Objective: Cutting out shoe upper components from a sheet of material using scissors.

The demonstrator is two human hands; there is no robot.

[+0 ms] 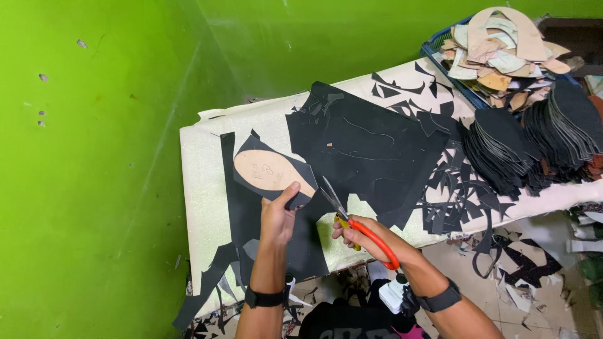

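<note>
Your left hand (277, 220) pinches the lower edge of a black sheet piece (273, 207), thumb on top and pointing up toward a tan sole-shaped template (271, 171) that lies on it. The piece rests on the near left part of the pale worktable (201, 188), and its lower end hangs over the front edge. Your right hand (370, 237) is closed around the orange handles of a pair of scissors (352, 223). The blades stand slightly apart and point up and left, with the tips just beside the right edge of the black piece, near the heel end of the template. Whether the blades already bite into the material, you cannot tell from here.

Beyond the scissors lies a large black sheet (370, 150) with faint traced outlines on it. To its right, black offcuts (452, 201) are scattered over the table, and more lie on the floor (534, 263). At the far right stand 2 stacks of cut black soles (534, 141), fanned out and leaning. Behind them a blue basket (440, 53) holds tan and pale templates. A bright green wall (94, 157) runs along your left. You wear a dark band on each wrist.
</note>
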